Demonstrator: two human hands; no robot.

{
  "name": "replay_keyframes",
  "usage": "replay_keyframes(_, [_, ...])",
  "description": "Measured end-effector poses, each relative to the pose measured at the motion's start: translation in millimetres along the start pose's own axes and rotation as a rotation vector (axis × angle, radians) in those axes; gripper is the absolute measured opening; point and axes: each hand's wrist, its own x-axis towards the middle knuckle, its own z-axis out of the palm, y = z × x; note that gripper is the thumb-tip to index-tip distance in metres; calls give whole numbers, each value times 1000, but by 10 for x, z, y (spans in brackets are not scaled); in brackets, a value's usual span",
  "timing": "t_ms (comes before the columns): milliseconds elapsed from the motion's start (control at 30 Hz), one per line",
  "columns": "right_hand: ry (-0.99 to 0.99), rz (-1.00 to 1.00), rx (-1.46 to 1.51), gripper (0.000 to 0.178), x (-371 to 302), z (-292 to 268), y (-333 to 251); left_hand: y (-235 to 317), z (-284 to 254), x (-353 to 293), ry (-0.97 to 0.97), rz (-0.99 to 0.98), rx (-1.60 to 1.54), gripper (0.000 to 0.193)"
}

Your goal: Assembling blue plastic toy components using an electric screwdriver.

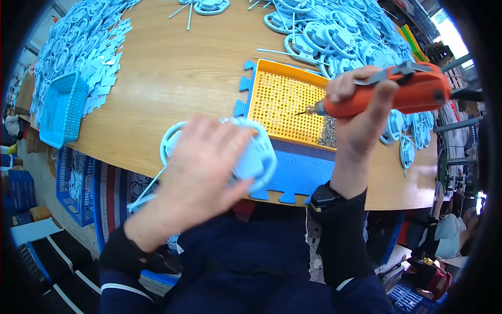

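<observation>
the left hand (201,157), blurred, hides the middle of a pale-blue part (256,162) at the table's (172,78) near edge; whether it grips or just rests cannot be told. the right hand (358,131) is wrapped round a red driver (418,95), blocking the right side of a yellow tray (295,71) and some screws (328,135). the tray partly covers a blue mat (303,170). piled parts (340,39) beyond run out of view.

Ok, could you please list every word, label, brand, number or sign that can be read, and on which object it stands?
None can be read.
Orange power screwdriver in the right hand: no legible lettering.
Black wristwatch: too small and dark to read.
Light-blue plastic part under the left hand: blurred, nothing legible.
</observation>
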Motion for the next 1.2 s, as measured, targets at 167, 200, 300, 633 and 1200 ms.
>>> replay_keyframes(167, [-155, -12, 83, 58, -235, 200, -405, 103, 592, -228, 67, -40, -154, 60])
replay_keyframes(200, [-221, -11, 80, 60, -306, 232, -433, 86, 589, -214, 68, -27, -163, 61])
replay_keyframes(300, [-229, 6, 93, 61, -526, 358, -378, 73, 600, -216, 57, -22, -154, 60])
replay_keyframes(633, [-267, 71, -97, 60, -720, 387, -321, 102, 587, -248, -2, -69, -119, 63])
replay_keyframes(1200, [-272, 99, -31, 63, -658, 470, -302, 117, 588, -232, -16, -104, -102, 63])
